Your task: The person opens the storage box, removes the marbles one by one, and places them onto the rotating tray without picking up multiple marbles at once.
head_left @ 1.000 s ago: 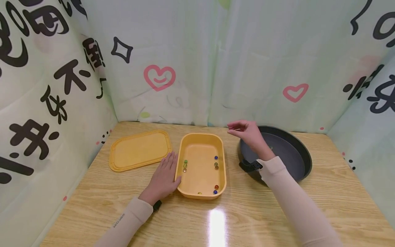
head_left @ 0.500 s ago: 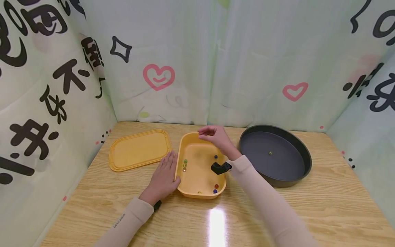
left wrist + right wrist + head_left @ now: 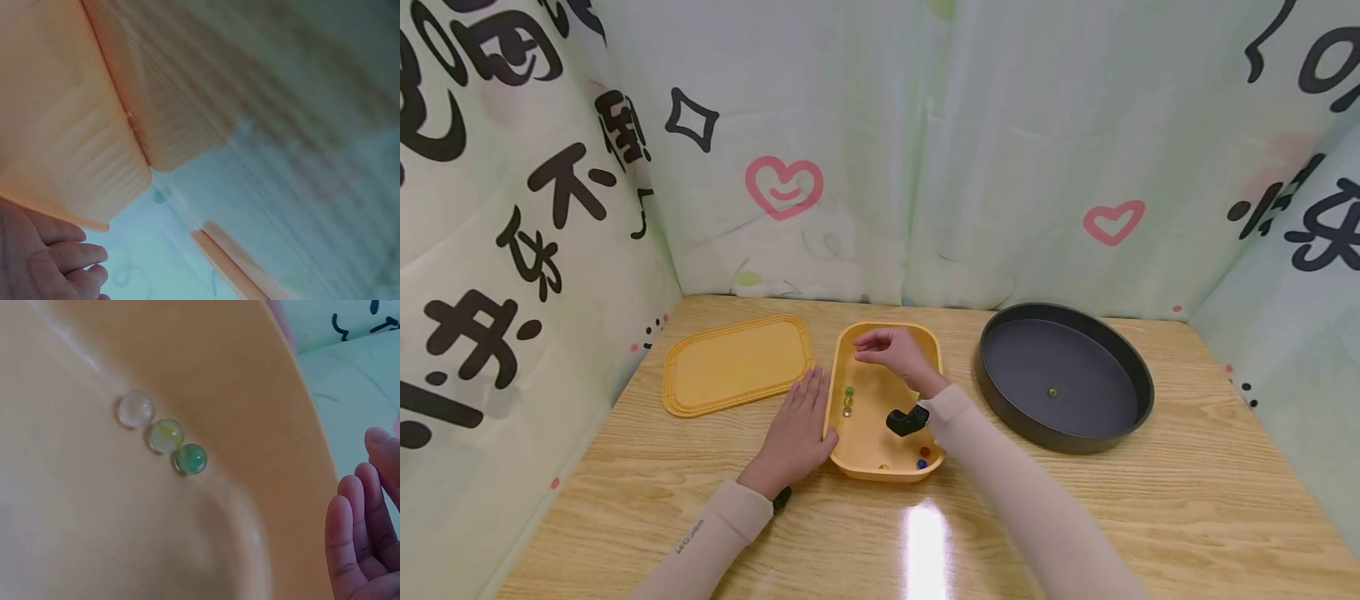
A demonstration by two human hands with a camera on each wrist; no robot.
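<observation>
A yellow-orange plastic box [image 3: 868,454] stands mid-table with several glass marbles inside. My left hand [image 3: 793,429] rests against the box's left side, its fingers straight; in the left wrist view, its fingers [image 3: 78,255] lie by the rim. Above the back part of the box is my right hand [image 3: 895,354], thumb and forefinger close together, with nothing visible between them. Along the left wall sit a clear marble [image 3: 136,409], a yellowish marble [image 3: 166,435] and a green marble [image 3: 190,459]. A red marble [image 3: 925,452] and a blue marble [image 3: 922,464] lie in the front right corner.
On the right stands a dark grey round pan [image 3: 1097,417] holding one greenish marble [image 3: 1052,392]. Left of the box lies a flat yellow-orange lid [image 3: 737,367]. Printed curtains [image 3: 865,150] close off the back and sides of the wooden table [image 3: 820,550].
My right hand has moved left from the pan's edge to over the box, and lower. The pan's marble came into full view. My left hand has stayed in place.
</observation>
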